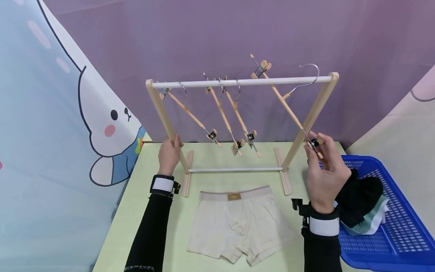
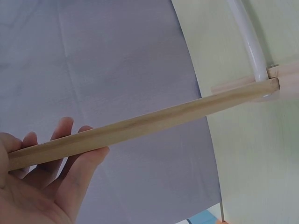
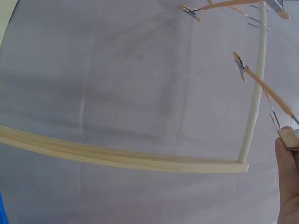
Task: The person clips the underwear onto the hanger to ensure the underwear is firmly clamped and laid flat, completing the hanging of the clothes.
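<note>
Fingers (image 1: 332, 152) of my right hand (image 1: 327, 178) pinch a hanger (image 1: 287, 108) by its near clip (image 1: 315, 142), beside the right post (image 1: 310, 120) of the rack (image 1: 197, 84); left hand (image 1: 168, 155) grips left post (image 1: 161, 110). Head view alone shows shorts (image 1: 234, 226) on the desk (image 1: 179, 230).

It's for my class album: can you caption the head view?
Left hand grips the rack, right hand holds a hanger, shorts lie flat.

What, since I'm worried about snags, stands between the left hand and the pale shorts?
In the head view, the rack's left foot lies on the table between the left hand and the pale shorts. That hand also grips the left upright. Nothing visible covers the shorts.
</note>
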`<state>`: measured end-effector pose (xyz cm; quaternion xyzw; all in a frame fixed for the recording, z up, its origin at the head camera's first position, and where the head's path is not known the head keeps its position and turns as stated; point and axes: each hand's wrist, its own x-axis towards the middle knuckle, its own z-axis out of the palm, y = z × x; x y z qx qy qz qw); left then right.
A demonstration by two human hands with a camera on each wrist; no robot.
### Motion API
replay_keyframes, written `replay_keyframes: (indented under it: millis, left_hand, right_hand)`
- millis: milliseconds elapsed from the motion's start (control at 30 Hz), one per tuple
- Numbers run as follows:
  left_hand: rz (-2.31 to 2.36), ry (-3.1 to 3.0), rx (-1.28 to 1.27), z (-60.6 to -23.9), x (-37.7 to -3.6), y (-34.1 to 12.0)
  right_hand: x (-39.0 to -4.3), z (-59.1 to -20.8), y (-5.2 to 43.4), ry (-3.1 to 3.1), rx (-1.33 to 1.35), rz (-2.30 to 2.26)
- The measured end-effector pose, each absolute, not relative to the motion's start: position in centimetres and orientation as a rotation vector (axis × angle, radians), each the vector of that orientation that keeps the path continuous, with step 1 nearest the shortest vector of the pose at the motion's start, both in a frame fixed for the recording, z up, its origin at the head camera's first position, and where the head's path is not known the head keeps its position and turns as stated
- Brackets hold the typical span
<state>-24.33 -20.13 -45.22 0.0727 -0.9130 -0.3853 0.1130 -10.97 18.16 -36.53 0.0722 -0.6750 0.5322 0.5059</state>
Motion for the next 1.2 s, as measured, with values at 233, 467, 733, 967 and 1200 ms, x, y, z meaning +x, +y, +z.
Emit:
replay_keyframes:
  millis: [233,467,733,967,1200]
  left_hand:
    - [-1.124,-2.666,0.215,-45.3,-24.4,-20.0]
    - [-1.127,-2.664,0.217,-45.4,-24.5,-20.2]
    - [-1.132,-2.655,0.217,-45.4,-24.5,-20.2]
    - [-1.138,-2.663,0.202,-45.4,-24.5,-20.2]
    - [-1.137,-2.658,0.193,-45.6,-24.4,-20.2]
  right_hand:
    - [-9.8,-37.9,17.8,-1.664,0.211,1.295]
    - [-9.1,-39.2,17.4,-1.759,0.223,1.25]
    - [-9.7,-42.6,18.0,-1.924,0.186,1.144]
    - [-9.8,-45.0,18.3,-2.057,0.216,1.155]
    - [-10.6,-46.8,18.2,-2.205,0.246,1.233]
